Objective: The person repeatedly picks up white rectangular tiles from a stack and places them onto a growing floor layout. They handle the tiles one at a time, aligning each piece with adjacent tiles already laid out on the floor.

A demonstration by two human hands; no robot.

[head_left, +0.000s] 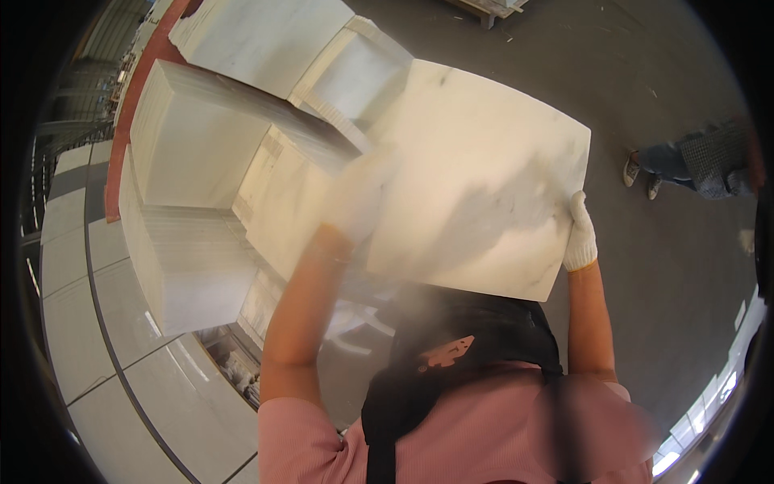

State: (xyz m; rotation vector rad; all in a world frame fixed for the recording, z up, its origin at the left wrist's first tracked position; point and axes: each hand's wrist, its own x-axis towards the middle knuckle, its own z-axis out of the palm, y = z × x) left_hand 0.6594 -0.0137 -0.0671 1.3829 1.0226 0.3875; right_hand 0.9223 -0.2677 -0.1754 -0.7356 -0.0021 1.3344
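The pale slab (pixel 484 173) spans between my right hand (pixel 581 234), clamped on its right edge, and blurred left hand (pixel 360 198), grip unclear.

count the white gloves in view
2: a blurred one on the left hand by the left edge of the pale slab, one on the right hand at its right edge. Any on the other person are hidden or unclear.

White gloves (pixel 580 240) accompany a short-sleeved pink shirt (pixel 472 427).
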